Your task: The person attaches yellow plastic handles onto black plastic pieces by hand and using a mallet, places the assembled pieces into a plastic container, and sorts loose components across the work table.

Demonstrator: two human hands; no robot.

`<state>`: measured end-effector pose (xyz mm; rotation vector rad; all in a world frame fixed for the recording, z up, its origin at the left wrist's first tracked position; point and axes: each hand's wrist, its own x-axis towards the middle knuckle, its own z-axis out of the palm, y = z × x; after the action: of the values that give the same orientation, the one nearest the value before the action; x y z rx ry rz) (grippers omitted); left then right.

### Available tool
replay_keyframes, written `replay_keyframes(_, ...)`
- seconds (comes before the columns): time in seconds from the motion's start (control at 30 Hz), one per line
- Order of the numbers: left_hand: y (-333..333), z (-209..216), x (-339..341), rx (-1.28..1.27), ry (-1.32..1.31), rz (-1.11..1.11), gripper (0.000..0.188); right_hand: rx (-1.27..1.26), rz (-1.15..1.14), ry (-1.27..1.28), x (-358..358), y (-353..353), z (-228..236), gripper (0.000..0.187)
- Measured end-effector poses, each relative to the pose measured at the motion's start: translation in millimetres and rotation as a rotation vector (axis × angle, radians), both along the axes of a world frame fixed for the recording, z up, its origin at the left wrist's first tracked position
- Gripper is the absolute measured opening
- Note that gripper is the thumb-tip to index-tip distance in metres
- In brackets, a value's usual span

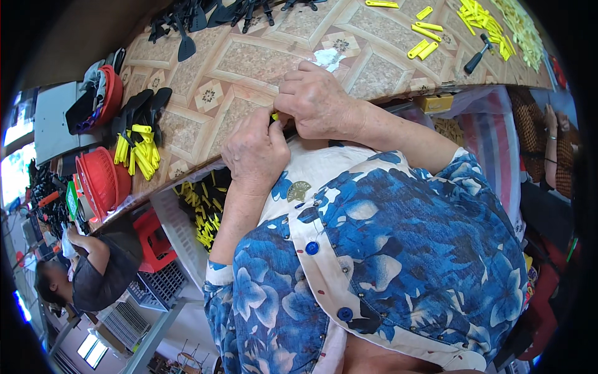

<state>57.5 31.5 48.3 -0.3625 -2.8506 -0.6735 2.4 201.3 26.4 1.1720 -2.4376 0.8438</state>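
Note:
At the table's near edge my two hands meet, both with bent, closed fingers. My left hand (254,148) pinches a piece with a small yellow end (275,116) showing between thumb and fingers; the rest of it is hidden. My right hand (317,103) curls against the same spot, its fingertips out of sight, so what it grips is unclear. To the left lies a pile of black spatulas with yellow handles (144,156). Loose yellow handles (427,50) are scattered at the far right. Black spatula parts without yellow handles (187,47) lie along the far edge.
The patterned tabletop (249,62) bears a white patch (329,59) and a black-handled tool (477,57). Red baskets (99,181) stand at the left edge. Below is a crate of yellow-handled pieces (208,218). Another person (106,268) sits at the left; someone else is at far right.

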Motion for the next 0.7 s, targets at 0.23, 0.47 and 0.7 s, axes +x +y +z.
replay_keyframes(0.23, -1, 1, -5, 0.001, -0.024, -0.008, 0.015, -0.034, -0.033, -0.037, -2, -2, -2, 0.013)
replay_keyframes(0.47, 0, -13, -11, 0.003, -0.005, 0.025, 0.014, -0.199, -0.006, 0.003, -11, -4, -22, 0.014)
replay_keyframes(0.7, 4, -7, -13, 0.074, -0.03, -0.041, 0.015, -0.274, 0.013, -0.054, -11, 2, -6, 0.012)
